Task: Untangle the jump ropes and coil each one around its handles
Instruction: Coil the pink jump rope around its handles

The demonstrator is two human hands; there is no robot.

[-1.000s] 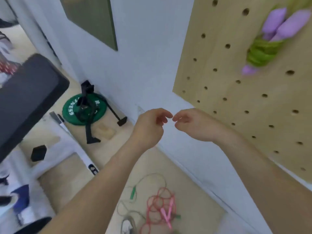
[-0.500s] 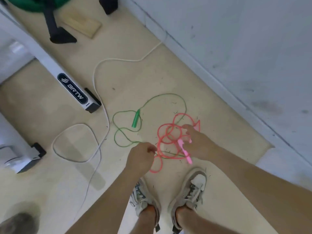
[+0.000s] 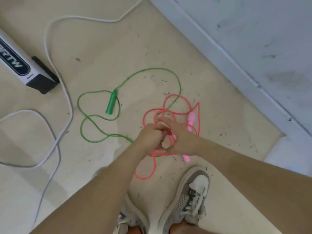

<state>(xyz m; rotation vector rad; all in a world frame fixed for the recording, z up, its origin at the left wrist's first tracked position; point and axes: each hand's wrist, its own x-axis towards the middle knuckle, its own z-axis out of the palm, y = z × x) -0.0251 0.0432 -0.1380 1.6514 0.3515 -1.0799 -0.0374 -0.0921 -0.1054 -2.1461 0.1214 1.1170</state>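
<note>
Both hands have dropped to frame centre, left hand (image 3: 150, 135) and right hand (image 3: 179, 139) clenching loops of the thin pink plastic jump rope (image 3: 172, 95), which is crossed by the thin green plastic jump rope (image 3: 152, 69), so untangling is only beginning.

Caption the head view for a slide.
Left hand and right hand meet at pink jump rope tangled with green jump rope.

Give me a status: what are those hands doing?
Left hand grips pink rope; right hand on same tangle, grip unclear. Green rope crosses through pink loops. White cable lies apart, left.
</note>
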